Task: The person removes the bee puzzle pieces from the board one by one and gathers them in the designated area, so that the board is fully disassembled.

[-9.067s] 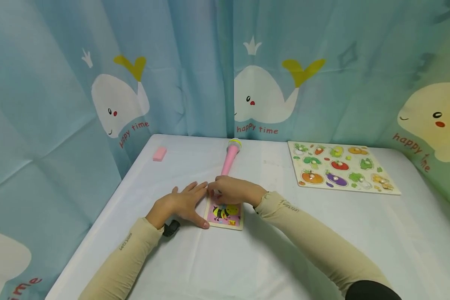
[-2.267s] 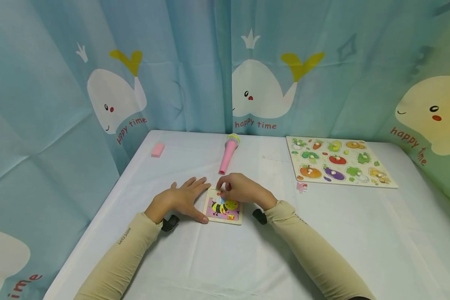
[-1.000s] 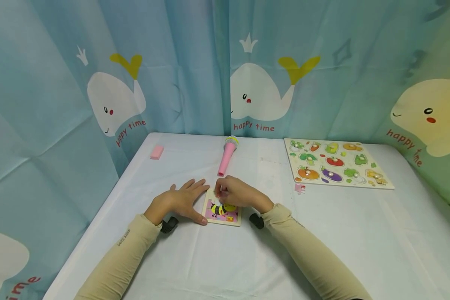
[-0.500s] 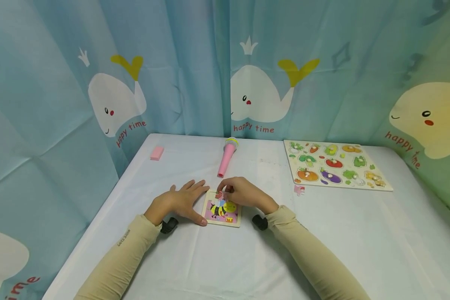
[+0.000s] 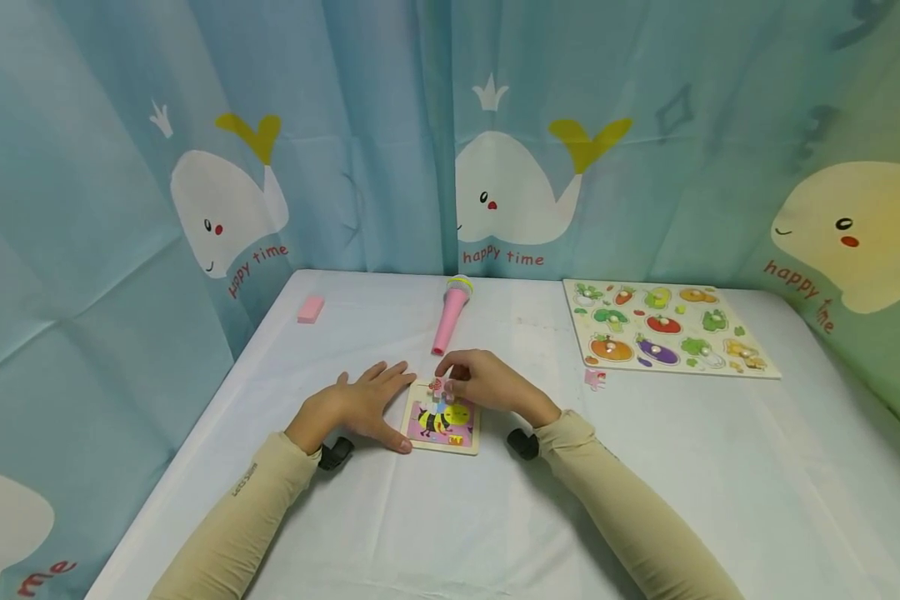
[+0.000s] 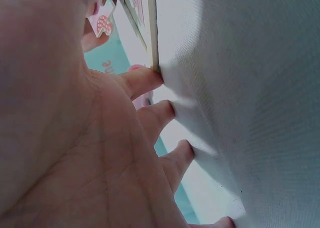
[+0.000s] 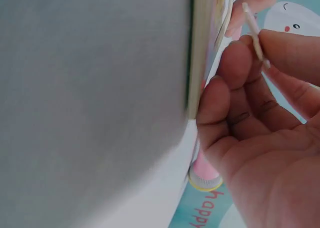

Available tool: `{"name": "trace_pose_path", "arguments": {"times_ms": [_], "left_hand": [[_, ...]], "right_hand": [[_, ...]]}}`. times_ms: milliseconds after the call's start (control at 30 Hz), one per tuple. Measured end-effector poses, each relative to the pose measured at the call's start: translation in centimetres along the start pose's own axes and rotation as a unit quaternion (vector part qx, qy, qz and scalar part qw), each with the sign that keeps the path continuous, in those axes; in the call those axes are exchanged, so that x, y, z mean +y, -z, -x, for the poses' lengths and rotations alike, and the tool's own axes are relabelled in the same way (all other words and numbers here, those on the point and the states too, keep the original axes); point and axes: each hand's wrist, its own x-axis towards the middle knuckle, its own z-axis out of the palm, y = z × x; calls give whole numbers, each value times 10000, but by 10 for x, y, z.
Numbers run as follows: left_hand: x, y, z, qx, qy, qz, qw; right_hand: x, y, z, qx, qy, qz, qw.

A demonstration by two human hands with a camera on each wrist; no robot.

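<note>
My left hand (image 5: 367,407) is spread flat-ish, fingertips down on the white desk (image 5: 420,525), index and thumb against the left corners of the bee puzzle (image 5: 453,450). My right hand (image 5: 487,383) pinches a mushroom piece (image 5: 440,388) between thumb and fingertips, tilted over the puzzle's far part. Hands close, not touching each other.

Step looks like seating that piece. To do it well, I should brace the frame with the left, turn the piece till its lobes match the gap, lower it level, press evenly, no forcing.

Piece is thin, flat, lobed, pale wood-like edge, printed pink face. Frame squarish, light, wood-looking, raised rim. Desk covering is cloth-like, fine weave, wrinkled. Another pink piece (image 5: 595,380) lies by the vegetable board (image 5: 632,329); pink microphone (image 5: 447,323) beyond the puzzle, smooth handle, rounded head.
</note>
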Motion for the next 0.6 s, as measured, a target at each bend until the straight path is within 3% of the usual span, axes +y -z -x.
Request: {"name": "trace_pose_path", "arguments": {"times_ms": [600], "left_hand": [[-1,-1,0,17,-40,38,10000]], "right_hand": [[12,23,25,614,-173,-269,9976]]}}
